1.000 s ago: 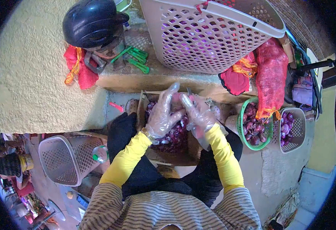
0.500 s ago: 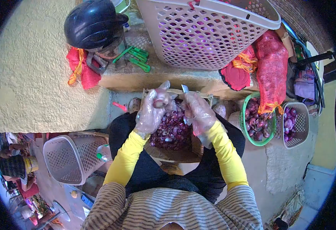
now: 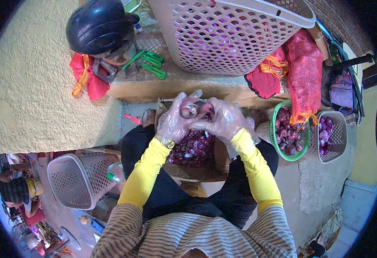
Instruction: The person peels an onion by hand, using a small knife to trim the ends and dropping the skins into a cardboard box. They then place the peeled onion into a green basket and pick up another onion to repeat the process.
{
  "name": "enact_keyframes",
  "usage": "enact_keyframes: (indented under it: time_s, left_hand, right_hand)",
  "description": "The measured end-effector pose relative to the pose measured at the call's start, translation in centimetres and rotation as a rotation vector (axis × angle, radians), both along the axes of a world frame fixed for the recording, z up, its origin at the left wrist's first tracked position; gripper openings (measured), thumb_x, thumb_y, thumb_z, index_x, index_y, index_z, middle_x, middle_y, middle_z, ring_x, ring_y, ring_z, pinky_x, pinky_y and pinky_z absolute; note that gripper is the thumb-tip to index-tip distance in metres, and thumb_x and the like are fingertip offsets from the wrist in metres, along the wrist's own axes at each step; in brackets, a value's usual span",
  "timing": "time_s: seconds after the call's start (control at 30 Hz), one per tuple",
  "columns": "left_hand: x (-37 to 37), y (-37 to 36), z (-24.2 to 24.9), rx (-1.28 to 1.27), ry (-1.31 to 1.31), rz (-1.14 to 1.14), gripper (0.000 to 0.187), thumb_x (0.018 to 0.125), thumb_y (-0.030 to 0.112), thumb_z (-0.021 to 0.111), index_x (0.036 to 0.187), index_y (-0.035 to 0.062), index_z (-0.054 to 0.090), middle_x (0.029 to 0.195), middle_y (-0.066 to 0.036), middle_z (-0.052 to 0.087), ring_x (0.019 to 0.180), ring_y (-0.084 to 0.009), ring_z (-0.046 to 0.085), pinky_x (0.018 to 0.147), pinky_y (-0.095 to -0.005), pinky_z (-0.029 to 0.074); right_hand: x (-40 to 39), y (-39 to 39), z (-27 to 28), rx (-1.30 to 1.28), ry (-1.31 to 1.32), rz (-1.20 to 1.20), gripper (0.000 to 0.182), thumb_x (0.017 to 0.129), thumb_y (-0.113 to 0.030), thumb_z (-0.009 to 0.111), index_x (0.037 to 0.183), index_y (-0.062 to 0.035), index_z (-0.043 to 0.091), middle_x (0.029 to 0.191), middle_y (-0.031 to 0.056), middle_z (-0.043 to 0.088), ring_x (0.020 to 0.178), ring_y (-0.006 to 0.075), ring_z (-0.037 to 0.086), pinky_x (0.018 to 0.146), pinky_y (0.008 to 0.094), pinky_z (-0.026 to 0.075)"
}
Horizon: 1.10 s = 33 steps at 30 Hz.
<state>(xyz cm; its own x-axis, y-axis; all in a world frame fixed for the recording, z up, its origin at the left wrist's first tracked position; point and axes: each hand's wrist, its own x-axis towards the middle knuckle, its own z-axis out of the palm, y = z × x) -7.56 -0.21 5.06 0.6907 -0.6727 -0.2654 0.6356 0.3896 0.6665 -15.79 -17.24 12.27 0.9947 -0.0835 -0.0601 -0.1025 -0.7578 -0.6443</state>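
Note:
Over a box point(image 3: 189, 173) between my knees, my gloved left hand point(image 3: 174, 118) is closed around a red onion point(image 3: 189, 111). My gloved right hand point(image 3: 226, 118) meets it from the right, fingers bent against a dark red piece point(image 3: 206, 112), perhaps skin or a second onion. The small knife seen in this hand a moment ago is hidden now, its blade out of sight behind the fingers. Loose purple onion skins point(image 3: 191, 148) fill the box below both hands.
A large pale perforated basket point(image 3: 227, 43) stands on the ledge ahead, beside a red mesh sack point(image 3: 304, 73) and a dark helmet point(image 3: 98, 28). To the right are a green basket point(image 3: 305, 154) and a grey basket point(image 3: 338, 146) of onions. Another basket point(image 3: 70, 180) lies left.
My right hand has moved left and turned inward to meet the onion. The knife blade, pointing up before, has gone out of sight. My left hand has shifted slightly right.

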Motion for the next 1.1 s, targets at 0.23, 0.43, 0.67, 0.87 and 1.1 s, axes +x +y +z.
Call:
enact_keyframes:
  time_s: [0.23,0.43,0.67,0.87,1.1]
  left_hand:
    - [0.6,0.1,1.4,-0.215,0.188,-0.320,0.054,0.108,0.041,0.040,0.145,0.0020,0.047,0.135,-0.015,0.061,0.114,-0.0245,0.063,0.098,-0.0378,0.052]
    - [0.6,-0.4,0.6,-0.180,0.152,-0.306,0.056,0.108,0.046,0.040,0.141,0.0018,0.048,0.126,-0.015,0.064,0.107,-0.0216,0.063,0.091,-0.0380,0.053]
    - [1.2,-0.4,-0.6,0.034,0.048,-0.262,0.052,0.107,0.046,0.046,0.127,-0.0006,0.053,0.102,-0.008,0.064,0.090,-0.0182,0.062,0.085,-0.0352,0.053]
    - [0.9,0.2,-1.3,0.243,-0.491,-0.163,0.048,0.104,0.038,0.055,0.131,-0.0021,0.051,0.094,-0.005,0.063,0.084,-0.0153,0.061,0.083,-0.0310,0.053]
    - [0.5,-0.6,2.1,0.431,-0.093,-0.133,0.052,0.100,0.021,0.064,0.142,-0.0016,0.042,0.104,-0.009,0.067,0.086,-0.0190,0.065,0.084,-0.0320,0.055]
  right_hand:
    - [0.9,-2.5,1.2,-0.046,0.061,0.070,0.073,0.063,-0.062,0.086,0.113,-0.0114,0.070,0.095,0.0131,0.074,0.089,0.0324,0.072,0.079,0.0422,0.057]
    - [0.9,-3.0,-0.1,-0.065,0.004,0.096,0.068,0.065,-0.062,0.085,0.109,-0.0115,0.071,0.094,0.0135,0.074,0.087,0.0329,0.072,0.077,0.0429,0.056]
    - [1.1,-2.9,-1.7,-0.155,-0.085,0.108,0.066,0.065,-0.067,0.084,0.092,-0.0079,0.070,0.081,0.0147,0.072,0.077,0.0333,0.071,0.070,0.0426,0.055]
    - [1.2,-2.3,-0.8,-0.176,-0.045,0.105,0.067,0.066,-0.071,0.081,0.090,-0.0090,0.070,0.082,0.0137,0.072,0.079,0.0325,0.071,0.071,0.0420,0.056]
    - [1.4,-1.9,-0.5,-0.171,-0.053,0.103,0.067,0.066,-0.072,0.080,0.090,-0.0106,0.070,0.086,0.0116,0.073,0.081,0.0322,0.072,0.073,0.0426,0.056]
